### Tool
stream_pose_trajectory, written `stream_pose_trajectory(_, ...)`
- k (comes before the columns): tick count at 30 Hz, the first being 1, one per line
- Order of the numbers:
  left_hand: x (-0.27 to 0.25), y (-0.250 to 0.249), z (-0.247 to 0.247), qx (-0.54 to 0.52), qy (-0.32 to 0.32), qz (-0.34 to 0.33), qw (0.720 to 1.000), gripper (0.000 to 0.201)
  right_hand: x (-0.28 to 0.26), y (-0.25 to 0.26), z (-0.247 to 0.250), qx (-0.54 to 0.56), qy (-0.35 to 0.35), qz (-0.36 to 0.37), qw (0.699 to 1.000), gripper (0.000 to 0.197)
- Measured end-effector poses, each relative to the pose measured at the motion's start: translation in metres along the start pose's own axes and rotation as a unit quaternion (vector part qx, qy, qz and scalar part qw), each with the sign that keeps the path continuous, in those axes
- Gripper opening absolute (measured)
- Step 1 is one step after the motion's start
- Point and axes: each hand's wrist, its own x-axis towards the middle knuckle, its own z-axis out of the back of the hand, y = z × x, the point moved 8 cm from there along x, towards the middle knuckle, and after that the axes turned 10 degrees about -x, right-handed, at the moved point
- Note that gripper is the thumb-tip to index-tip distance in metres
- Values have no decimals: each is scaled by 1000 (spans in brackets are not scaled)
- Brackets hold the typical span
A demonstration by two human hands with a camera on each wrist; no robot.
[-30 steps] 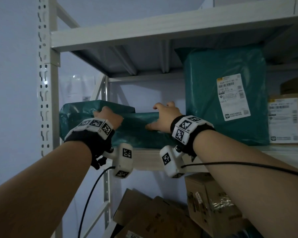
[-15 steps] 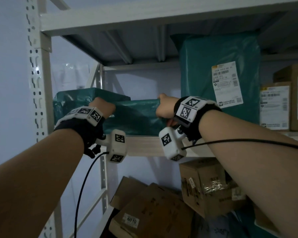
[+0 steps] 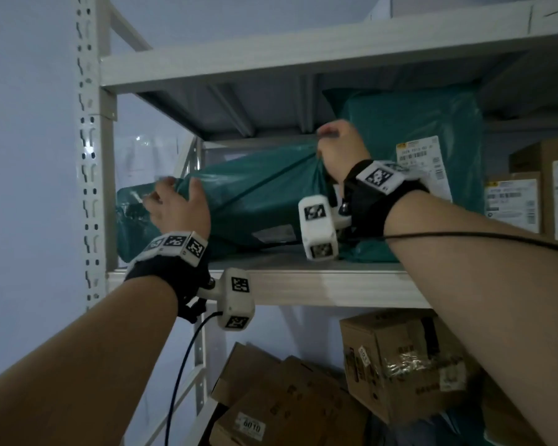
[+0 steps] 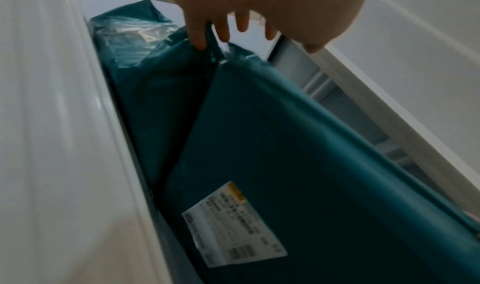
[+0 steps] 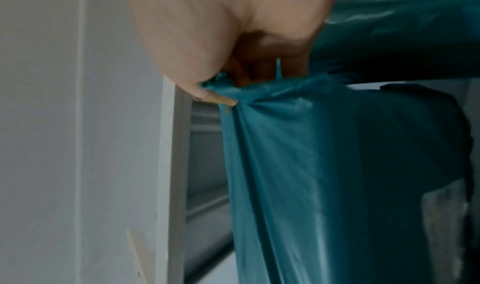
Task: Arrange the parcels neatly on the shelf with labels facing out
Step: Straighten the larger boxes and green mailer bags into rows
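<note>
R hand [image 3: 337, 149] pinches teal parcel [image 3: 255, 201] at its far-right corner. L hand [image 3: 178, 209], fingers spread, presses its left end on shelf [image 3: 319, 284]

Right hand [image 5: 207, 42] fills top of view, thumb and fingers pinching bunched edge of teal plastic parcel [image 5: 324, 175]; glossy film hangs taut below grip; pale shelf upright [image 5: 171, 165] just beside parcel, left
</note>
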Motion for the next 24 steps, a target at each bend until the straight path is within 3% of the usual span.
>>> stream_pose_trajectory(3, -3, 9, -9, -113, 48, 11, 992, 67, 13, -4, 28, 40, -96, -42, 994, 12)
stream_pose_trajectory(6, -2, 20, -26, -219, 166, 43, 961, 86, 25, -9, 46, -14, -93, -69, 993, 10)
stream_pose_trajectory(8, -4, 24, -35, -208, 247, 42, 946, 108, 26, -9, 59, -130, -100, -77, 984, 17)
stream_pose_trajectory(10, -6, 21, -43, -156, 303, 18, 940, 125, 22, -7, 67, -174, -109, -73, 976, 25)
stream_pose_trajectory(13, -2, 5, -51, -168, 310, -13, 936, 108, 23, -20, 66, -54, -114, -96, 987, 29)
stream_pose_trajectory(15, 2, -10, -57, -195, 297, -13, 935, 91, 16, -34, 58, 137, -128, -127, 974, 27)
stream_pose_trajectory(19, 8, -30, -68, -259, 284, 13, 923, 89, 19, -42, 49, 282, -143, -145, 938, 49)
stream_pose_trajectory(24, 17, -41, -72, -115, 313, -44, 942, 94, 13, -31, 43, 321, -101, -112, 935, 16)
